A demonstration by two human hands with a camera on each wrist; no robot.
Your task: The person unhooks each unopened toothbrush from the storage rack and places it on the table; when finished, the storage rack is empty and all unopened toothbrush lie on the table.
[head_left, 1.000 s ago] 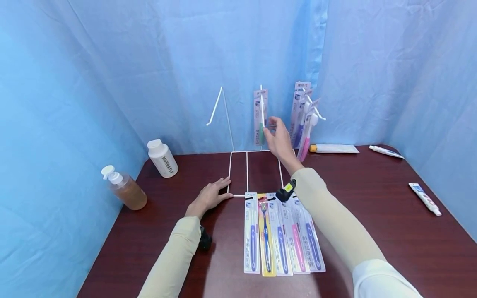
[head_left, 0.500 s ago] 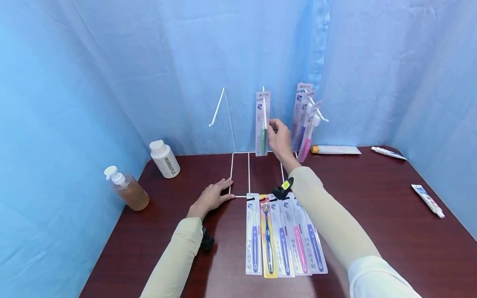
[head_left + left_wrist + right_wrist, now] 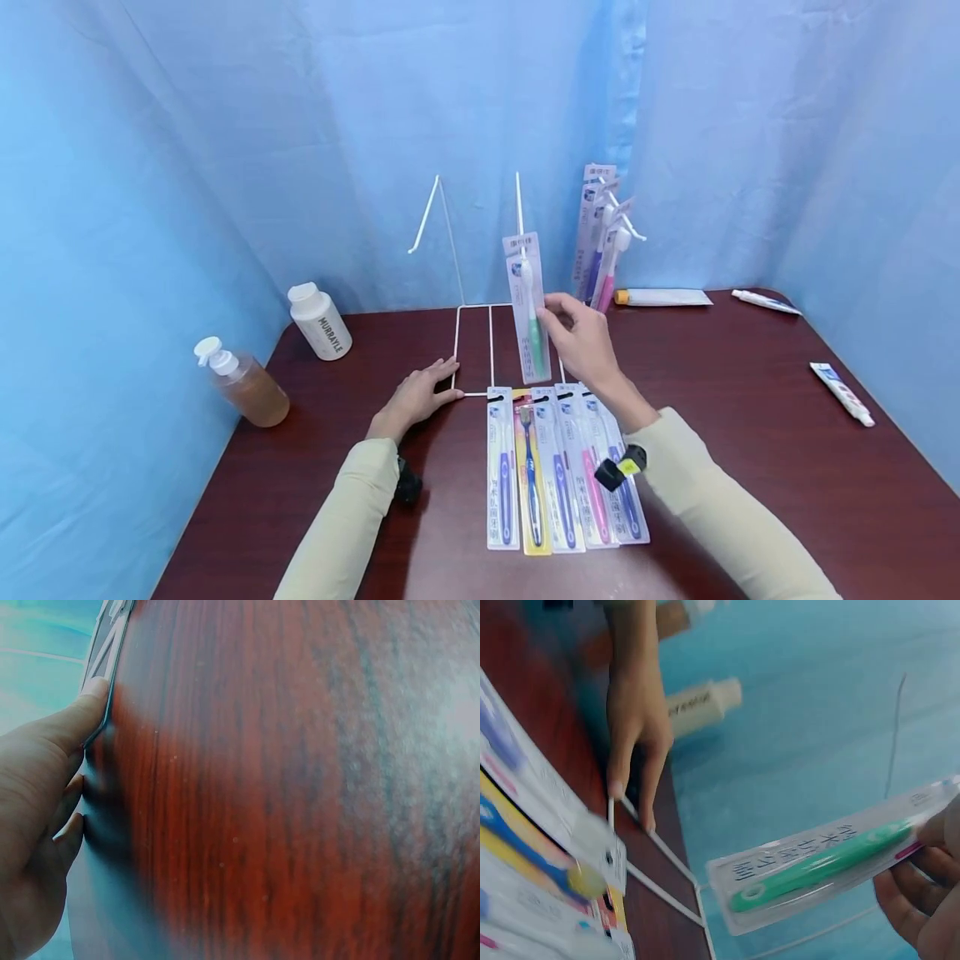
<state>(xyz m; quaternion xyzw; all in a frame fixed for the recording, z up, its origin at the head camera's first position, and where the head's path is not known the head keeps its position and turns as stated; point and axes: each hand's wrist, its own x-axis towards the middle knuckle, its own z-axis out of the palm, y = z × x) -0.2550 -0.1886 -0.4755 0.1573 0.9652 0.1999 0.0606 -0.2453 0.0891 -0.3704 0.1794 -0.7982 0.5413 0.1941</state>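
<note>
Close view of a left hand (image 3: pixel 34 825) at nine o'clock, lying flat on a reddish-brown wooden table (image 3: pixel 300 795). One fingertip touches a thin white wire frame (image 3: pixel 105 664) running toward eleven o'clock. Blue cloth (image 3: pixel 37 652) shows at the upper left corner

I saw the head view bright and evenly lit from above, sharp throughout, with the curtain (image 3: pixel 225 125) bowing at the edges from the wide lens. The left hand (image 3: pixel 416 398) threw a soft shadow on the counter (image 3: pixel 750 433). My left wrist view was smeared, with pale glare on the wood at right. In the right wrist view the packs (image 3: pixel 532 847) were blurred; the green toothbrush (image 3: pixel 825 859) read clearly enough.
</note>
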